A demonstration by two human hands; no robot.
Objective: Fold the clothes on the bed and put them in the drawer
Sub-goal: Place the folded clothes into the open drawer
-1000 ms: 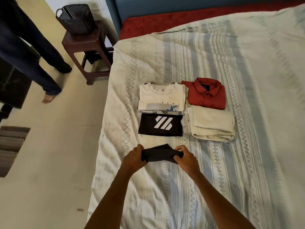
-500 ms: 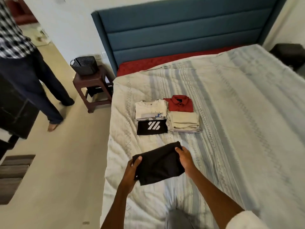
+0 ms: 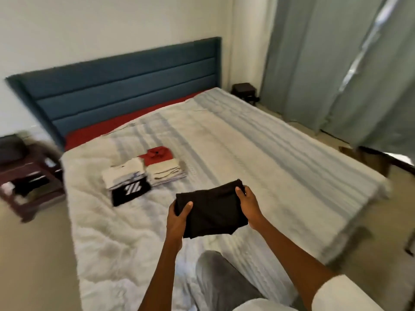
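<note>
black cloth lifted up
both hands (image 3: 179, 217) (image 3: 248, 204) now hold the folded black cloth (image 3: 212, 212) above the bed (image 3: 269, 153), ready for the drawer.

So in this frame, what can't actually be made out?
Head view only:
- Drawer: not in view.
- Side table at left: motion-blurred and cut by the edge, contents unreadable.
- Black garment: folded, type unclear; left hand and right hand cover its edges.
- White stack: blurred, item count unclear.
</note>
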